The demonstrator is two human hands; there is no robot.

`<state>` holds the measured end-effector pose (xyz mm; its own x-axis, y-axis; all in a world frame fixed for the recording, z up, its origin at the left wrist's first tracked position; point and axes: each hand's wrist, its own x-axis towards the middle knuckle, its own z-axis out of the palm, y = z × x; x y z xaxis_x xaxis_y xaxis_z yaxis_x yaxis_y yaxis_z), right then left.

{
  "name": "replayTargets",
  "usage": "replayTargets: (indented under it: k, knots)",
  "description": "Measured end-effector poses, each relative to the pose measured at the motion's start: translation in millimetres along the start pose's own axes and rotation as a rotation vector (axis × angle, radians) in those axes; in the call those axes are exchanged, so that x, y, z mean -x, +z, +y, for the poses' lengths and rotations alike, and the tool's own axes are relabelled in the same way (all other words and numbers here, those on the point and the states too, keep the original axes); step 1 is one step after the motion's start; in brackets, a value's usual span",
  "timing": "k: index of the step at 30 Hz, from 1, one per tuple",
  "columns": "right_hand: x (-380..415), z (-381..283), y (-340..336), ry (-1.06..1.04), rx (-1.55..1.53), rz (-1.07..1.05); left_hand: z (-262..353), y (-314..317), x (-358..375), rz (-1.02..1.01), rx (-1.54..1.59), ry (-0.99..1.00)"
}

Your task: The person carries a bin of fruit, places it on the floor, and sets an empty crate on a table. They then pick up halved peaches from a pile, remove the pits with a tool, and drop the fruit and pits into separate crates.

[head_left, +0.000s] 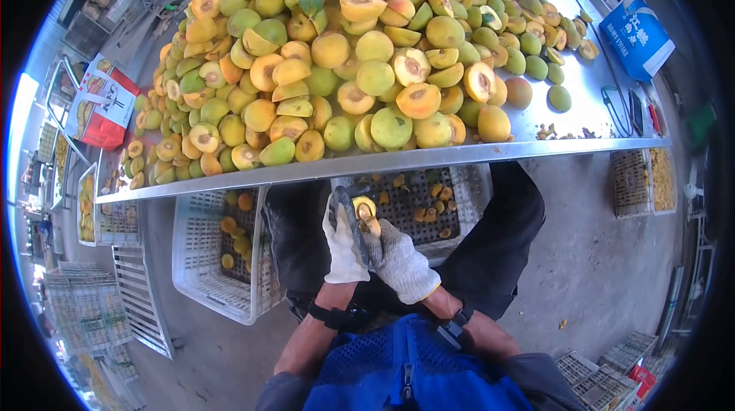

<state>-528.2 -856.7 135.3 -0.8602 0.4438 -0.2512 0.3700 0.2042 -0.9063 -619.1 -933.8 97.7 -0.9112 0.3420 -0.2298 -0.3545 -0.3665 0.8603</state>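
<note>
My left hand (344, 244), in a white and dark work glove, is closed around a halved yellow peach (361, 202), its cut face turned up. Pressed close against it is my right hand (403, 264), in a grey knit glove with its fingers curled. A small brownish piece (370, 224) shows between the right fingers and the cut face; whether it is a tool or part of the fruit I cannot make out. Both hands are over my lap, just below the table edge. A large heap of whole and halved peaches (331, 50) covers much of the metal table (398, 158).
A white crate (256, 258) with some fruit stands at left; another crate (473, 208) with fruit pieces sits between my knees. A blue bag (637, 36) and a red-white bag (103, 105) flank the heap. Stacked crates (84, 308) stand at far left.
</note>
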Motion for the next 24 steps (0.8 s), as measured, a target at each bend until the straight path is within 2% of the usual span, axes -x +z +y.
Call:
replayTargets:
  k: [5,8,11,14,18,19,22,23,24]
  knots:
    - [0,0,0,-0.025,-0.092,-0.005,14,11,10,0.027,-0.139,-0.022]
    - [0,4,5,0.059,-0.172,-0.029,3,6,15,0.031,-0.127,0.058]
    - [3,11,10,0.017,-0.177,0.004,8,1,8,-0.098,-0.183,0.024]
    - [4,4,-1,0.067,-0.159,-0.091,20,8,5,-0.078,-0.189,-0.076]
    - [9,1,-7,0.080,-0.202,-0.156,5,-11,-6,-0.121,-0.310,0.006]
    - [10,0,-8,0.079,-0.217,-0.171,8,-13,-10,-0.245,-0.331,0.083]
    - [11,6,-5,0.107,-0.324,-0.226,20,-10,-10,-0.350,-0.575,0.158]
    - [12,8,-4,0.127,-0.371,-0.245,17,-11,-12,-0.343,-0.560,0.167]
    - [13,8,-3,0.100,-0.284,-0.179,13,-14,-13,-0.334,-0.545,0.176]
